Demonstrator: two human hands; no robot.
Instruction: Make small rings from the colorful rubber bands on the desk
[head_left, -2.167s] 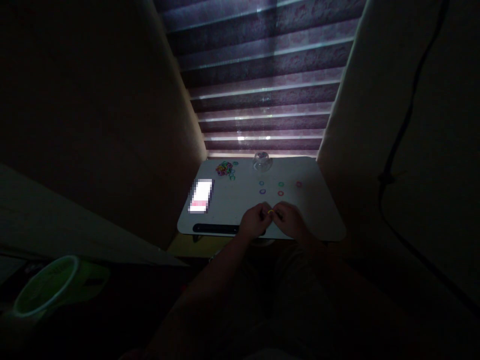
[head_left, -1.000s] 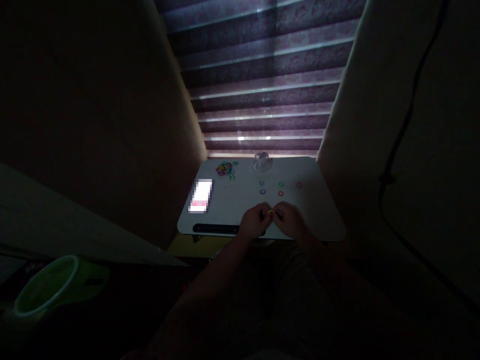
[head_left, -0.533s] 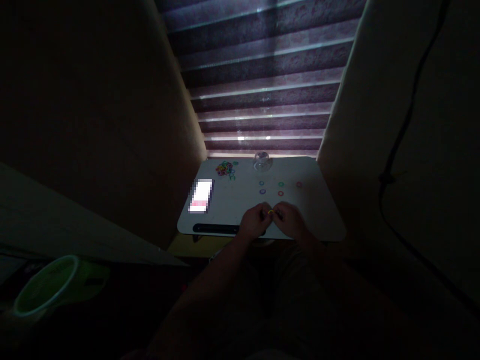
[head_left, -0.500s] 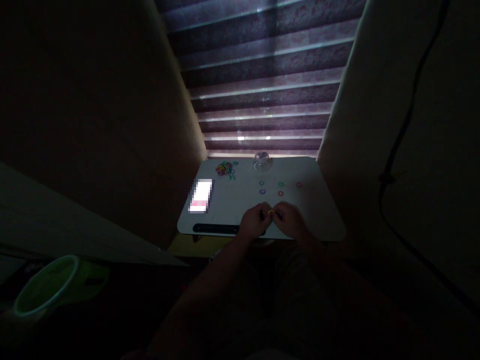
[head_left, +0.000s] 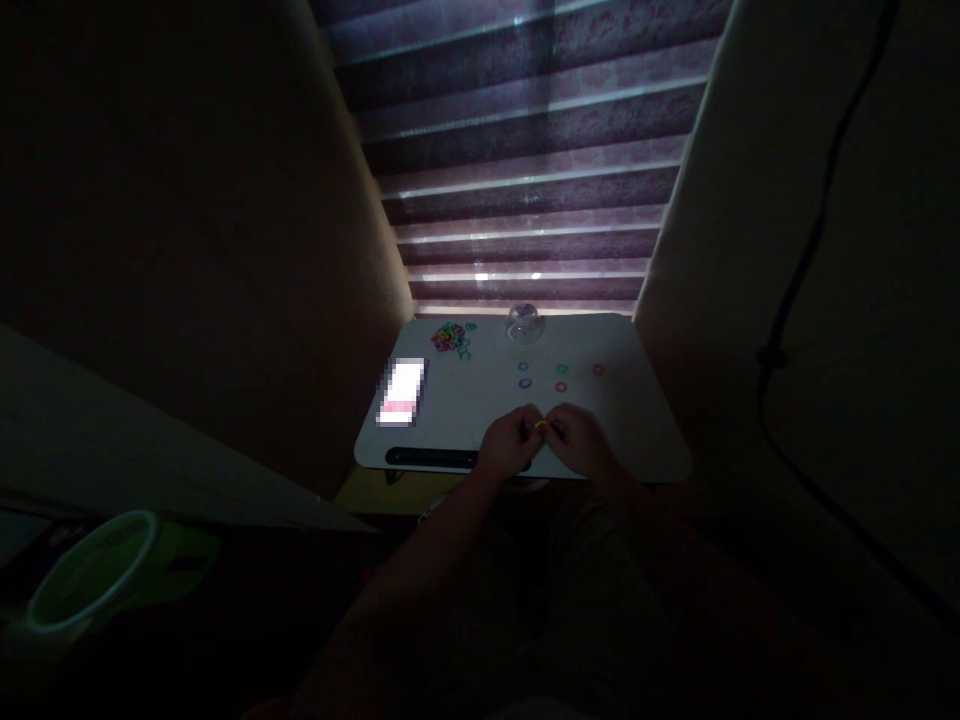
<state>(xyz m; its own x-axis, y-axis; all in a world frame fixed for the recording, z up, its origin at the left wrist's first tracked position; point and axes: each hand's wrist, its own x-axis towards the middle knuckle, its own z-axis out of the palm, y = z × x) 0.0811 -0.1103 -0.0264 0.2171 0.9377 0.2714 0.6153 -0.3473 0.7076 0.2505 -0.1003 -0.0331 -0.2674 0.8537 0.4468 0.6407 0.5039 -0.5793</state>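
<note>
Between the fingertips of both hands is a small yellow ring (head_left: pixel 541 425), which looks like a hair tie. My left hand (head_left: pixel 511 440) pinches it from the left, my right hand (head_left: pixel 576 438) from the right, above the front part of the white table (head_left: pixel 450 410). Just beyond my hands lie single rings in loose rows: a purple ring (head_left: pixel 525 384), a blue ring (head_left: pixel 523 367), a green ring (head_left: pixel 562 369), a red ring (head_left: pixel 561 387) and a pink ring (head_left: pixel 598 370). A pile of mixed coloured rings (head_left: pixel 448 337) sits at the far left.
A clear round container (head_left: pixel 524 323) stands at the table's back edge by the pleated blind (head_left: pixel 525 210). A phone with a lit, blurred screen (head_left: pixel 403 392) lies at the left. A dark slot (head_left: pixel 431 458) runs along the front edge. A green basket (head_left: pixel 120 570) is on the floor.
</note>
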